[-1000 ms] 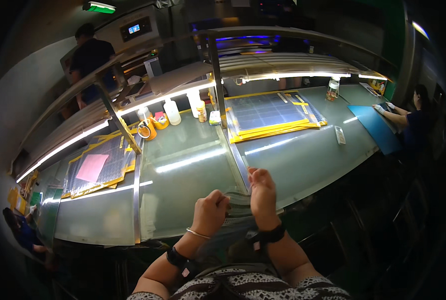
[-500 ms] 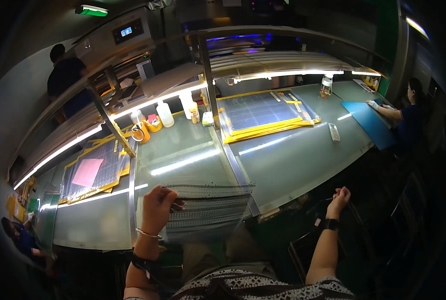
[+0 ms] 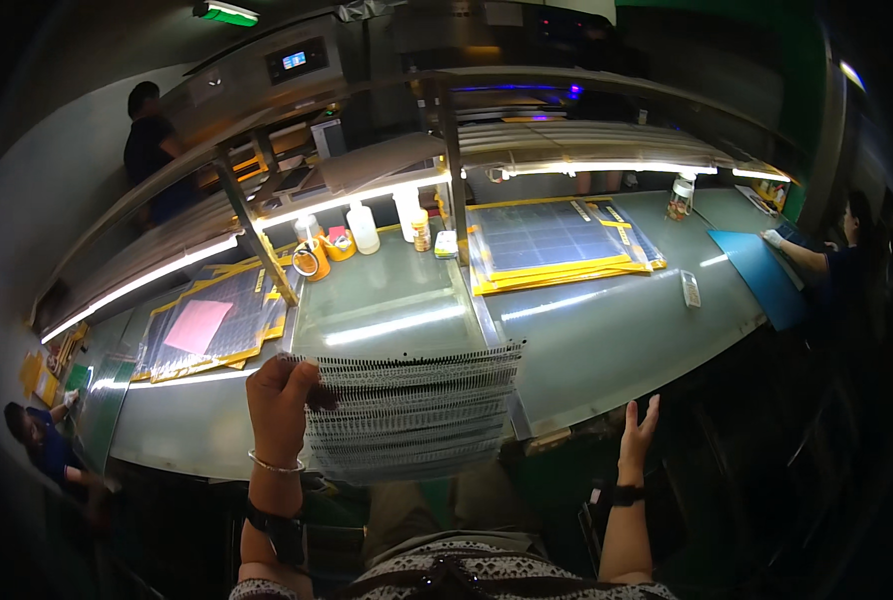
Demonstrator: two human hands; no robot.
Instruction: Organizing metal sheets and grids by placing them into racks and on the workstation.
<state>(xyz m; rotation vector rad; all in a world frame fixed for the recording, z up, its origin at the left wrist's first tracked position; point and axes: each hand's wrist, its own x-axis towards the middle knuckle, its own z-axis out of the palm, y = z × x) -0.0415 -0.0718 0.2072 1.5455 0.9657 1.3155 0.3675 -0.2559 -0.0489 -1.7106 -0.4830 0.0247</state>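
A thin see-through film sheet (image 3: pixel 417 405) printed with rows of small dark marks hangs in front of me, over the near edge of the bench. My left hand (image 3: pixel 281 405) pinches it at its upper left corner, thumb against bent fingers. The sheet's other edges are unsupported. Off to the right, my right hand (image 3: pixel 639 432) is raised with its fingers apart and nothing in it, well away from the sheet and just short of the bench's edge.
On the glass-topped bench (image 3: pixel 387 295) lie yellow-taped film stacks (image 3: pixel 557 240) and a pink sheet (image 3: pixel 199 326). White bottles (image 3: pixel 364 230), a tape roll (image 3: pixel 309 262) and a calculator-like device (image 3: pixel 690 289) stand or lie there. A co-worker at right handles a blue sheet (image 3: pixel 757 270); others are at left.
My left hand has moved left, and the film sheet now faces me more squarely. My right hand has come slightly left and lower, its curled fingers now spread.
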